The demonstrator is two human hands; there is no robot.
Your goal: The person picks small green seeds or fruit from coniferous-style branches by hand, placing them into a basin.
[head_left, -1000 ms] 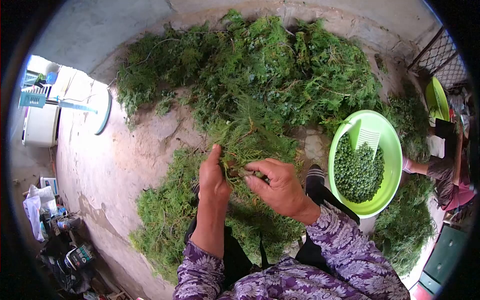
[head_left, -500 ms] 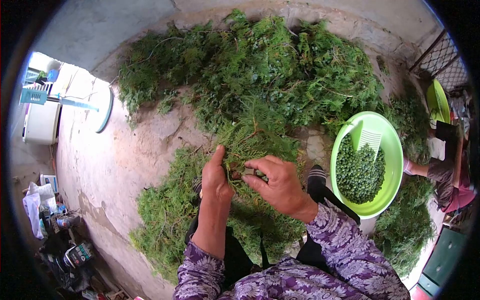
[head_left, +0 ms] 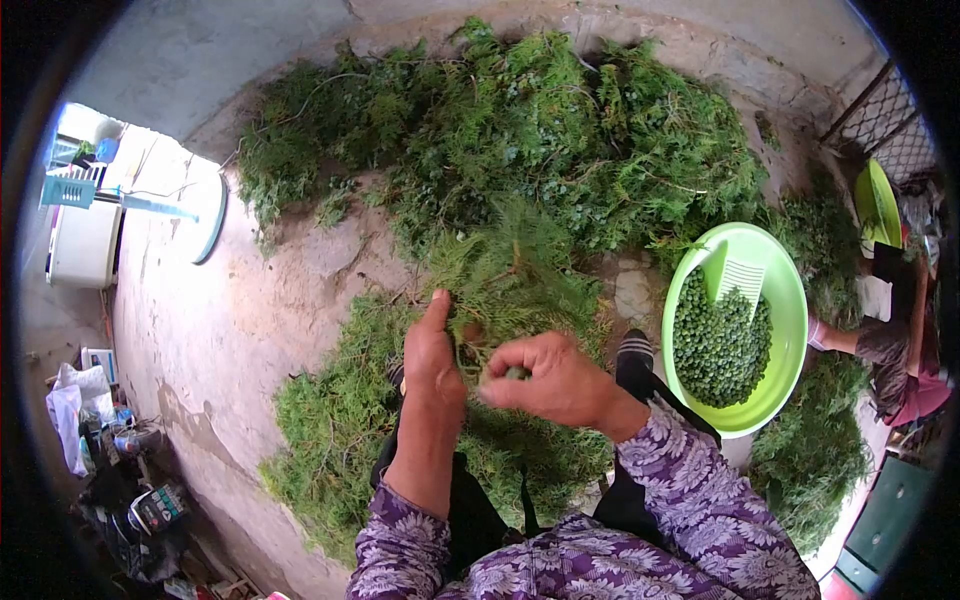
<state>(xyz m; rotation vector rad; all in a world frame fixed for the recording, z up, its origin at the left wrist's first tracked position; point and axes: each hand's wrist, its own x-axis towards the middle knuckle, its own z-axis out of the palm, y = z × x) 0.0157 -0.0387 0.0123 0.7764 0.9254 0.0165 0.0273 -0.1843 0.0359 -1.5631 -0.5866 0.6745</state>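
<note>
My left hand (head_left: pixel 433 352) is closed around the stem of a leafy evergreen sprig (head_left: pixel 515 270), thumb pointing up. The sprig fans out ahead of both hands and is slightly blurred. Just right of it, my right hand (head_left: pixel 555 382) has its fingers curled in, with small green cones (head_left: pixel 517 372) showing inside the curl; how many it holds is hidden. A light green plastic basin (head_left: pixel 790 345) stands to the right, with many round green cones (head_left: pixel 715 345) in it and a ribbed, slotted panel (head_left: pixel 740 280) at its upper side.
A large heap of evergreen branches (head_left: pixel 500 140) lies along the wall ahead. More cut greenery (head_left: pixel 330 430) covers the floor around my feet. At the right sit another person's leg (head_left: pixel 838 338) and a second green basin (head_left: pixel 877 205). Household clutter (head_left: pixel 130 460) stands at the left.
My right hand has drawn back slightly from the sprig toward me, and its fingers have curled closed. The left hand has stayed in place while the sprig shook a little.
</note>
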